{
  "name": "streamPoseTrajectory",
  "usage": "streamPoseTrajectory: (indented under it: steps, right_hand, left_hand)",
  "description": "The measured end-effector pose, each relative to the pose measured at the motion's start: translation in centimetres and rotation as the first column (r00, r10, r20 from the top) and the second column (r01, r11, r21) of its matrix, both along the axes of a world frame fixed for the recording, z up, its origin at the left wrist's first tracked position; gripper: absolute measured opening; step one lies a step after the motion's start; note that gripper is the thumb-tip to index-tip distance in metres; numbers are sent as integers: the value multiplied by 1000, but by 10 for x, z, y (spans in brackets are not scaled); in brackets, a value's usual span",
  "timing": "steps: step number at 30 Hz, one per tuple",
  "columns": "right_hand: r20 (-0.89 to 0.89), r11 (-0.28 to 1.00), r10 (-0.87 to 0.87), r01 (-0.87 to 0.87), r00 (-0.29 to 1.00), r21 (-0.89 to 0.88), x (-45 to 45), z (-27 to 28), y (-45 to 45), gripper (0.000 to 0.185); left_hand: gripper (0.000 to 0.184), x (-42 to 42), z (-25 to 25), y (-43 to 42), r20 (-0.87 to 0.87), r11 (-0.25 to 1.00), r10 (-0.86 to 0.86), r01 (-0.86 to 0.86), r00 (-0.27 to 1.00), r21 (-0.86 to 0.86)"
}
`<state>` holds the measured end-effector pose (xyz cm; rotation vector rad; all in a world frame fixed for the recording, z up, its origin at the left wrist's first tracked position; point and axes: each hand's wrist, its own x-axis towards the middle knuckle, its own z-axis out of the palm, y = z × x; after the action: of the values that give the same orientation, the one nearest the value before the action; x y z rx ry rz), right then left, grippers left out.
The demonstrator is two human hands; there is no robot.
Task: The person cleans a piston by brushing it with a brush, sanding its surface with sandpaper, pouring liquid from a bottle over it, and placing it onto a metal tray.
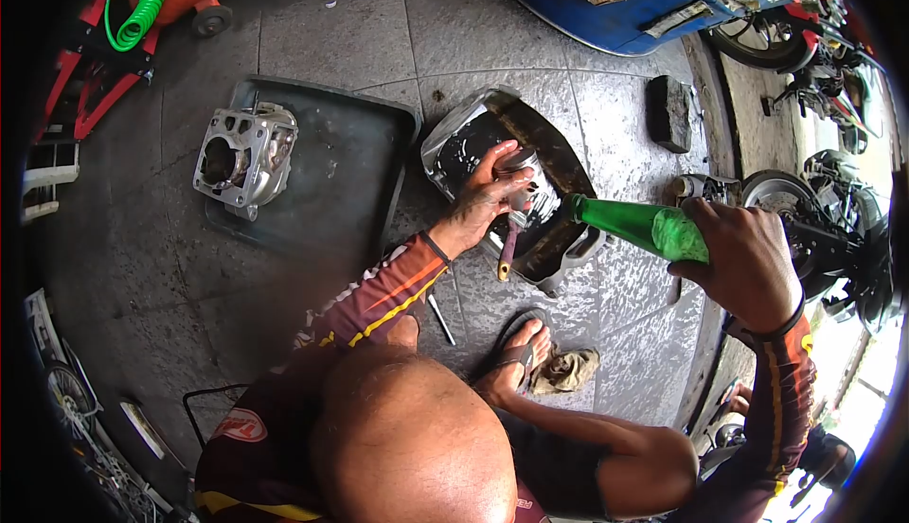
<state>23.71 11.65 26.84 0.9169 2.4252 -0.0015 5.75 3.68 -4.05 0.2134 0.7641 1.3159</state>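
My left hand (485, 203) is closed around a small round metal part that looks like a piston (523, 165), above a cut-open container used as a basin (443, 135). Whitish liquid or suds lie in the basin. A brush with a purple handle (509, 250) rests at the basin's near edge, just below my left hand. My right hand (743, 258) grips a green glass bottle (630, 223) by its base. The bottle lies nearly level, its mouth pointing left over the basin's right side. Any liquid leaving it cannot be made out.
A silver engine cylinder block (248, 159) stands in a black tray (355, 111) at left. A dark block (669, 114) lies at right. Near my sandalled foot are a crumpled rag (565, 372) and a thin metal tool (441, 320). Motorcycles (805, 220) line the right side.
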Motion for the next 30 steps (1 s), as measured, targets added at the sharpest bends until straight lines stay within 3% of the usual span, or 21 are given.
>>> streamPoseTrajectory:
  steps: [9,11,14,15,16,18,19,22,23,24,27,30]
  right_hand:
    - [-33,997,-54,52,998,-63,14,-15,-1,50]
    - [-28,997,-54,53,998,-63,17,-16,0,50]
    - [-81,997,-51,47,995,-55,19,-17,2,50]
    - [-80,998,-51,47,995,-48,17,-15,2,50]
    - [-79,998,-51,48,996,-42,17,-13,1,49]
    - [-67,998,-59,57,996,-33,16,-10,2,49]
    - [-55,998,-65,63,996,-26,15,-8,2,49]
    - [-80,997,-75,75,994,-6,13,-4,1,49]
    - [-80,997,-75,75,994,-7,14,-5,1,49]
    - [-83,997,-72,72,994,-3,15,-6,1,49]
    - [-82,997,-75,75,994,-3,18,-8,1,48]
    - [-84,997,-79,79,993,3,19,-7,2,46]
  left_hand:
    - [92,-3,-10,-4,64,988,-8,-1,998,152]
    - [96,-2,-10,-5,232,968,-28,-32,972,250]
    - [94,-2,-15,-2,310,955,-77,-19,948,296]
    - [78,0,-14,-2,303,951,-52,-45,952,305]
    - [78,0,-14,-2,303,952,-53,-44,952,304]
    - [57,-1,-14,-1,387,984,-48,-23,921,176]
    - [44,0,-14,0,322,994,-10,-26,947,107]
    - [47,-4,-16,3,440,995,-93,65,893,79]
    - [59,-3,-16,3,371,998,-64,65,926,10]
    - [59,-4,-16,3,372,998,-63,65,926,9]
    - [73,-7,-17,3,461,993,-19,69,887,-91]
    - [72,-8,-18,4,502,994,23,35,864,-107]
